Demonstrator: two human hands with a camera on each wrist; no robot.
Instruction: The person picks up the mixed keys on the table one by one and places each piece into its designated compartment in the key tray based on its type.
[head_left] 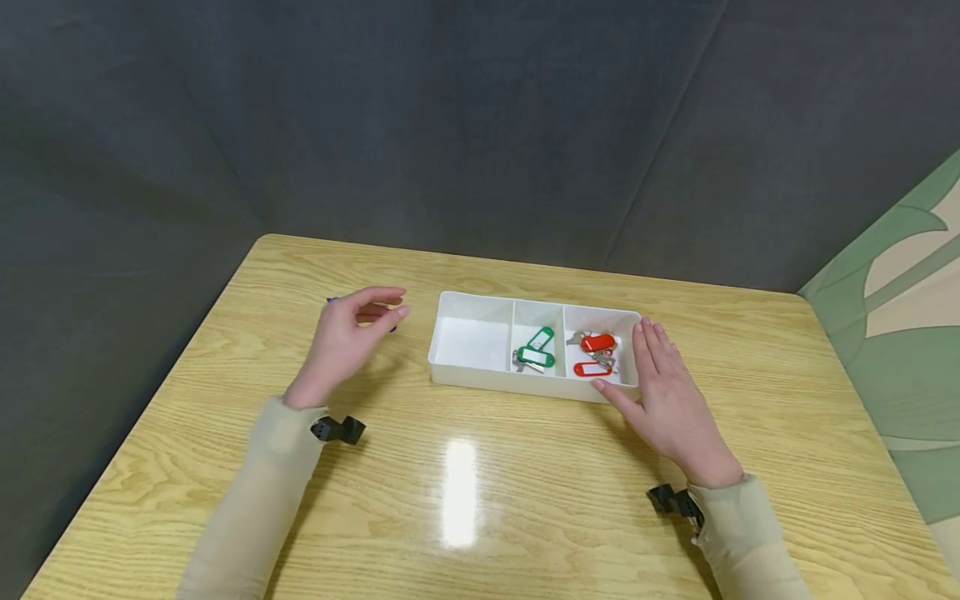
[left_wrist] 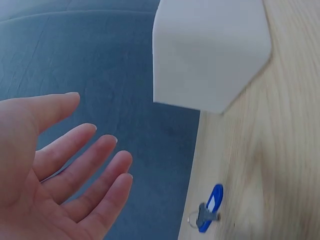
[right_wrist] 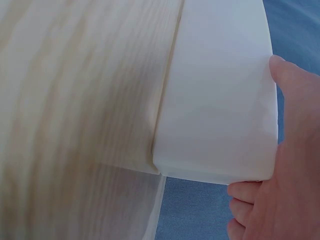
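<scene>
A white three-compartment tray (head_left: 495, 380) stands on the table. Two green-tagged keys (head_left: 536, 357) lie in its middle compartment, and red-tagged keys (head_left: 597, 342) lie in the right one. My right hand (head_left: 671, 408) rests against the tray's right end, fingers straight along the end wall and thumb touching the front rim. To the left of the tray, my left hand (head_left: 339, 340) hovers with relaxed, slightly bent fingers and holds nothing. Beyond it on the table lies a blue-tagged key (left_wrist: 214, 200), mostly hidden by that hand in the head view.
The wooden table (head_left: 525, 517) carries the tray near its far edge. A dark curtain (head_left: 450, 125) hangs behind and to the left. At the right is a green and beige patterned surface (head_left: 915, 367).
</scene>
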